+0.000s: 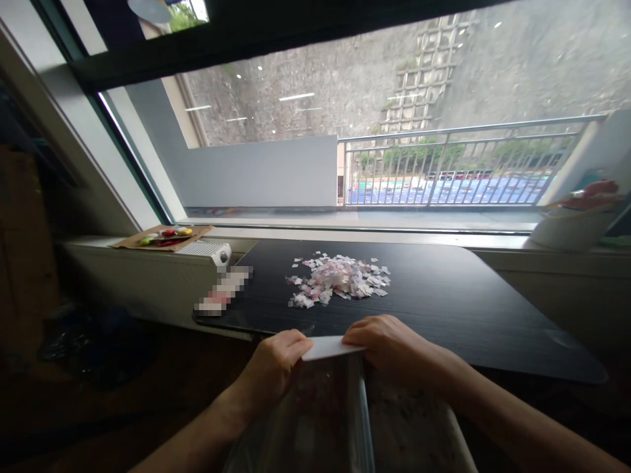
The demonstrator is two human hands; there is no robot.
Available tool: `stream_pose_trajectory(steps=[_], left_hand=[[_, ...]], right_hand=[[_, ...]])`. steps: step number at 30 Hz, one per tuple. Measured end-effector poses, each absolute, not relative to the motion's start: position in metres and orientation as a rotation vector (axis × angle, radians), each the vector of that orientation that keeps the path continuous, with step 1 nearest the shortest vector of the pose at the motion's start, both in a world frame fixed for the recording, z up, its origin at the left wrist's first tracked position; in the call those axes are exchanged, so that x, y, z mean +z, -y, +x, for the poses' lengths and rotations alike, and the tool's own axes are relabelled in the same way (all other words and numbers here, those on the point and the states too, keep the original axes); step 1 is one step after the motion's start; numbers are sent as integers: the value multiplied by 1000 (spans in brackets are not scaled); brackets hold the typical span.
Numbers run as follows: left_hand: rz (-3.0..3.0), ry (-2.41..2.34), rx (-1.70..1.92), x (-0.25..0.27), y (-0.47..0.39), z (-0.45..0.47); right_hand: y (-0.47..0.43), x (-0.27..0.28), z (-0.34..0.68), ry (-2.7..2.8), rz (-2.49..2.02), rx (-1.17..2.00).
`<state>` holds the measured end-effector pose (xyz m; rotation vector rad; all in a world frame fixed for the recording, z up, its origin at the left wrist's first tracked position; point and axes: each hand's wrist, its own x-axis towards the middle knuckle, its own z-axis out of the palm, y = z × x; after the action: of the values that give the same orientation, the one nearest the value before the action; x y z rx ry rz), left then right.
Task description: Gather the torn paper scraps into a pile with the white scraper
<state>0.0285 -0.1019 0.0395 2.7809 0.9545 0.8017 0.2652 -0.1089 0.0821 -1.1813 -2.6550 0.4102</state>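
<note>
Both hands grip a flat white piece, paper or card, stretched level between them at the table's near edge. Its left end is pinched in my left hand, fingers closed. The fingers of my right hand are closed over the other end. Just below the white piece is what looks like a clear-walled container, dim inside, with a pale rim bar running toward me. Beyond my hands, a loose pile of small white and pinkish paper scraps lies on the dark table.
A pixelated patch covers something at the table's left edge. Left of it, a white radiator-like unit carries cardboard with small red, yellow and green items. Black plastic bags lie low at left. A window with a sill runs behind the table.
</note>
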Motion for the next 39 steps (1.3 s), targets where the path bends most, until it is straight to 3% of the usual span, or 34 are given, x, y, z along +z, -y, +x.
stream_pose_trajectory(steps=[8, 15, 22, 30, 35, 39], left_hand=[[2630, -1105, 907, 36, 110, 7], [2527, -1031, 766, 26, 125, 25], [2607, -1274, 875, 31, 116, 4], [2752, -1183, 746, 27, 118, 33], [2840, -1395, 845, 33, 111, 8], [2837, -1268, 726, 31, 113, 14]], right_hand=[[89, 97, 237, 2778, -1082, 321], [104, 111, 246, 3022, -1100, 224], [85, 123, 212, 3083, -1025, -62], [95, 129, 234, 3137, -1131, 35], [80, 128, 206, 3082, -1043, -172], [84, 127, 210, 3092, -1078, -62]])
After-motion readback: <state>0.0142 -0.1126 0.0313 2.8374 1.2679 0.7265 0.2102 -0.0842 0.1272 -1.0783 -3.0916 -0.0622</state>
